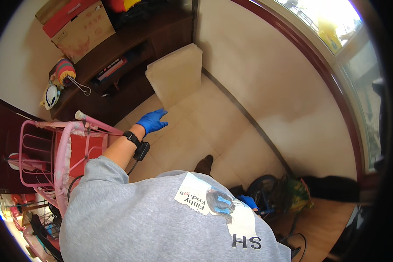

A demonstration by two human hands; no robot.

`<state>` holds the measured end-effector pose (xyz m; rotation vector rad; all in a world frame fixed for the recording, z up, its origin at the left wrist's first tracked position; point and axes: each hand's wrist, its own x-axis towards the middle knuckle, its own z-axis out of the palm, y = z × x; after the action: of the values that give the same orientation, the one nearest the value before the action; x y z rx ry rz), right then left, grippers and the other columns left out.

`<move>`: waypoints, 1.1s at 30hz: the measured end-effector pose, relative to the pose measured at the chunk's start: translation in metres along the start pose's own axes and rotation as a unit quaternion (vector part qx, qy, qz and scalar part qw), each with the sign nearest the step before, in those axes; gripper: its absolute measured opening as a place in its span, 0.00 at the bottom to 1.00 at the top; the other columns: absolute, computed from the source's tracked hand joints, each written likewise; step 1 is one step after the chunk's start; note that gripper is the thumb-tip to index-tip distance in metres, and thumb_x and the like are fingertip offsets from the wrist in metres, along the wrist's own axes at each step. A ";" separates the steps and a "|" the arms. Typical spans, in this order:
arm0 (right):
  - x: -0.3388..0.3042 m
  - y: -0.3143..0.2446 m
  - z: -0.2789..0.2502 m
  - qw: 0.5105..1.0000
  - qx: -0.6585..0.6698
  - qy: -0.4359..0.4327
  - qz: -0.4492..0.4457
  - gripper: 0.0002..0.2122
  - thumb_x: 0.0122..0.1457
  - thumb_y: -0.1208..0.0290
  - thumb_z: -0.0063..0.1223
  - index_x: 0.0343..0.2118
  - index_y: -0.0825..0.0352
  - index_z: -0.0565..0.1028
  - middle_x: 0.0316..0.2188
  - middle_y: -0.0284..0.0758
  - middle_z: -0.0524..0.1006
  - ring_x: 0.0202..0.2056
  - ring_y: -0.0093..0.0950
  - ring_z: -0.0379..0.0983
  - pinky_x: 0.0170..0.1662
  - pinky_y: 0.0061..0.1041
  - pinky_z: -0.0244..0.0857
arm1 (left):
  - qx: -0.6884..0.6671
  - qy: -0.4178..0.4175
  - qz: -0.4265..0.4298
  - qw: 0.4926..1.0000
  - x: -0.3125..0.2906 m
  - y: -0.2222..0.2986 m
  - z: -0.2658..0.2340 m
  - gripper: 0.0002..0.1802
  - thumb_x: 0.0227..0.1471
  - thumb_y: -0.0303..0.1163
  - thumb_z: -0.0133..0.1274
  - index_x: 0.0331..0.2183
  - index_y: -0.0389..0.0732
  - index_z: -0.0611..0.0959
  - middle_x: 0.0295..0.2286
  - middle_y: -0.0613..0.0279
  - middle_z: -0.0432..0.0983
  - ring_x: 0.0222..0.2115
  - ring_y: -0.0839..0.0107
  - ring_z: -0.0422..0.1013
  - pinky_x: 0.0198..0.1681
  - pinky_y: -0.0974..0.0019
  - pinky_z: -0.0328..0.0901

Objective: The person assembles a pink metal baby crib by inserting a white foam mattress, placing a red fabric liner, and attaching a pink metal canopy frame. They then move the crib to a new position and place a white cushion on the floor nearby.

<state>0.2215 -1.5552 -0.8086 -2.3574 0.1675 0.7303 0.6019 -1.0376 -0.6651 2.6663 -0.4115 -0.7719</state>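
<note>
My left hand [152,122], in a blue glove, reaches out over the tiled floor with its fingers apart and nothing in them. Just beyond its fingertips, a cream-coloured square slab [177,74] stands tilted against the dark wooden cabinet and the wall. What the slab is made of I cannot make out. My right hand [248,201], also blue-gloved, shows only in part past the edge of my grey shirt. Its fingers are hidden, and dark items lie close by it. On my left wrist sits a black strap, with a small black box and cable beside my forearm.
A pink metal frame [63,161] with a red panel stands close on my left. The low dark cabinet [135,32] bears a cardboard box [84,32] and a striped toy [65,70]. A dark wheel [263,190] and a wooden surface [321,225] are at lower right.
</note>
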 end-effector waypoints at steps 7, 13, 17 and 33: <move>0.186 0.021 -0.146 0.849 0.430 -0.055 0.303 0.15 0.58 0.58 0.45 0.39 0.64 0.73 0.24 0.39 0.76 0.21 0.33 0.73 0.22 0.28 0.63 | -0.107 0.029 -0.162 0.981 0.059 -0.039 -0.005 0.42 0.49 0.53 0.50 0.59 0.42 0.57 0.59 0.50 0.50 0.59 0.57 0.51 0.60 0.62 0.49; 0.352 -0.094 -0.262 0.905 0.354 -0.036 0.232 0.22 0.55 0.57 0.51 0.50 0.64 0.67 0.45 0.38 0.71 0.34 0.35 0.75 0.31 0.32 0.70 | -0.268 0.104 -0.267 0.920 0.112 -0.078 -0.039 0.49 0.47 0.59 0.49 0.61 0.43 0.50 0.60 0.49 0.48 0.59 0.58 0.51 0.58 0.61 0.54; 0.450 -0.189 -0.291 0.925 0.332 -0.040 0.182 0.27 0.54 0.53 0.52 0.54 0.62 0.65 0.50 0.36 0.67 0.43 0.35 0.70 0.38 0.33 0.69 | -0.470 0.086 -0.358 0.802 0.169 -0.107 -0.074 0.53 0.47 0.64 0.46 0.62 0.46 0.42 0.61 0.52 0.41 0.60 0.57 0.47 0.54 0.52 0.59; 0.888 -0.429 -0.260 0.989 0.150 -0.003 -0.009 0.31 0.55 0.54 0.52 0.58 0.66 0.60 0.51 0.41 0.68 0.48 0.30 0.67 0.49 0.25 0.63 | -0.506 0.086 -0.409 0.755 0.398 -0.341 -0.046 0.48 0.50 0.66 0.38 0.62 0.48 0.45 0.63 0.63 0.36 0.62 0.56 0.37 0.58 0.45 0.47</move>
<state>1.2123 -1.3247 -0.8901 -2.0683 0.2349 0.6543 1.0119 -0.8628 -0.9453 1.7035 1.0291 -0.6425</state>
